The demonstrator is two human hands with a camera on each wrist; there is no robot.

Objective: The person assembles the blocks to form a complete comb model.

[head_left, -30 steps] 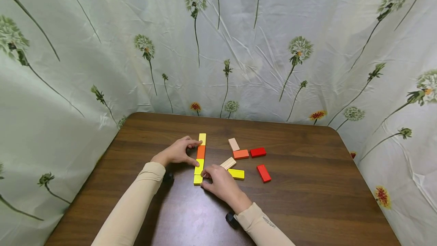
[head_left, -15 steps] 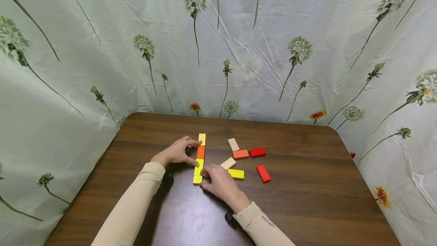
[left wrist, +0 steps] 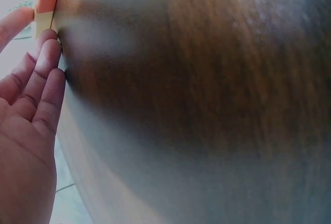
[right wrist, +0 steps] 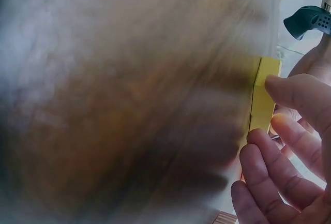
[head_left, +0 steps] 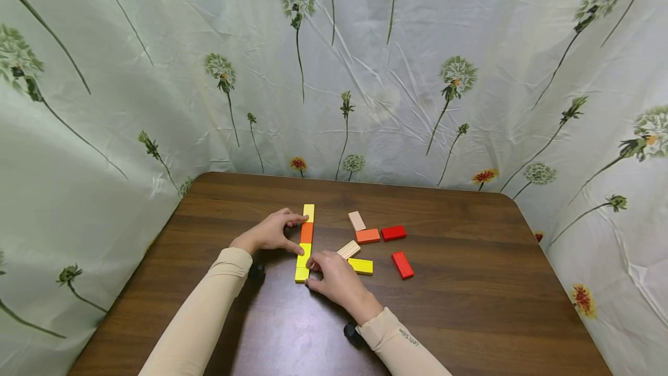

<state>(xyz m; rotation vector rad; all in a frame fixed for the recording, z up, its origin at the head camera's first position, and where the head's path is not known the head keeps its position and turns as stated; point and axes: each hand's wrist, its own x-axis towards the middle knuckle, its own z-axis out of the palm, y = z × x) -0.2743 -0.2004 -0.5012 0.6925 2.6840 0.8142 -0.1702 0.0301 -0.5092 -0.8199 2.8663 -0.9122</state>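
A straight row of flat blocks runs away from me on the table: a near yellow block (head_left: 301, 275), a second yellow block (head_left: 303, 260), an orange block (head_left: 307, 233) and a pale yellow block (head_left: 309, 209) at the far end. From the left, my left hand (head_left: 268, 232) touches the row, index finger at the pale yellow block and thumb at the second yellow one. My right hand (head_left: 339, 282) lies along the row's near right side, its thumb and fingertips against the yellow blocks. In the right wrist view the thumb tip meets a yellow block (right wrist: 262, 107).
Right of the row lie loose blocks: ribbed bare wood (head_left: 348, 249), yellow (head_left: 362, 266), pale pink (head_left: 357, 221), orange (head_left: 368, 236) and two red, one farther (head_left: 394, 232), one nearer (head_left: 403, 265). A flower-print curtain (head_left: 365, 74) hangs behind the brown table (head_left: 469, 306).
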